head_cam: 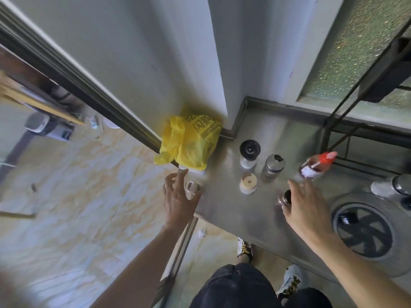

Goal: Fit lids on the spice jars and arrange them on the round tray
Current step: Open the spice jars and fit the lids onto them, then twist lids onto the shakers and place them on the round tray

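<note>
Two bare hands reach out over a steel counter (249, 221) that fills the right half of the view. Largest thing on it is a round recessed burner ring (364, 232) at about four o'clock, with a dark spoked grate inside. At eleven o'clock from the counter's middle a crumpled yellow plastic bag (189, 145) sits in the corner against the wall. A red-capped bottle (315, 166) leans at two o'clock, tilted toward the right.

The left hand (178, 200) comes in from seven o'clock, its fingers curled around a small clear glass jar (191, 187) at the counter's left edge; the grip looks like a loose clasp from the side. The right hand (308, 210) comes in from five o'clock and closes over a small dark jar (285, 196), thumb below and fingers above it, grasping it.

Between the hands, three more jars stand apart from one another: a black-lidded jar (249, 153) at twelve o'clock, a steel-capped shaker (274, 165) just right of it, and a jar with a pale wooden lid (248, 183) nearer, at the centre. I cannot make out a round tray for certain.
</note>
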Motion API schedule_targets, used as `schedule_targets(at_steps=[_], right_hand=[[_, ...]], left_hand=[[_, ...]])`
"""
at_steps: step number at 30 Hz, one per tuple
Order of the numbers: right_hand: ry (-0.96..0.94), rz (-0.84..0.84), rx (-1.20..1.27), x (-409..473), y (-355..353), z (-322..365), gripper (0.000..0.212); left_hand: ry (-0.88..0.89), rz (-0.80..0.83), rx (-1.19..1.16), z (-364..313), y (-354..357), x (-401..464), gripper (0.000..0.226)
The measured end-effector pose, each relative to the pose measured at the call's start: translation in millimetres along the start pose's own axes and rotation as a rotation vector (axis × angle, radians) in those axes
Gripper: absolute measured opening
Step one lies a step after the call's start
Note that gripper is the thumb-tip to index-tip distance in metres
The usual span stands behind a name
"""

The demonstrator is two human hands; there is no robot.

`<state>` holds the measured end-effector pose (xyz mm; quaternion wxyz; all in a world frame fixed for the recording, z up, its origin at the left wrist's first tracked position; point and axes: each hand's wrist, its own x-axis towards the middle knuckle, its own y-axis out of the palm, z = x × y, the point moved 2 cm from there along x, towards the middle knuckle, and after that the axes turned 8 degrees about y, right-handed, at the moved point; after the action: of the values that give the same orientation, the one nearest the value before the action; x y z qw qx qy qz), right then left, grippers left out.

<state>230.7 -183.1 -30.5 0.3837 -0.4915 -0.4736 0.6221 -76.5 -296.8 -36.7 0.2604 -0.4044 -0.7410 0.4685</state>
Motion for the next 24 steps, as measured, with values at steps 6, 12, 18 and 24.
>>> schedule_targets(at_steps=[6,12,18,24], right_hand=[[-0.073,-0.114,0.061,-15.3,-16.3,29.3,0.071],[0.012,-0.155,0.157,-39.3,-40.0,16.4,0.065],[0.207,-0.224,0.207,-64.1,-59.0,-64.5,0.056],[0.344,-0.244,0.224,-91.8,-47.0,-157.9,0.053]], left_hand=[[0.069,0.161,-0.023,6.1,8.5,12.2,0.037],[0.263,0.033,-0.083,-46.2,-49.4,9.0,0.034],[0.496,0.065,-0.172,-183.1,-71.4,-10.1,0.036],[0.72,0.149,-0.247,-300.7,-19.1,-49.5,0.037]])
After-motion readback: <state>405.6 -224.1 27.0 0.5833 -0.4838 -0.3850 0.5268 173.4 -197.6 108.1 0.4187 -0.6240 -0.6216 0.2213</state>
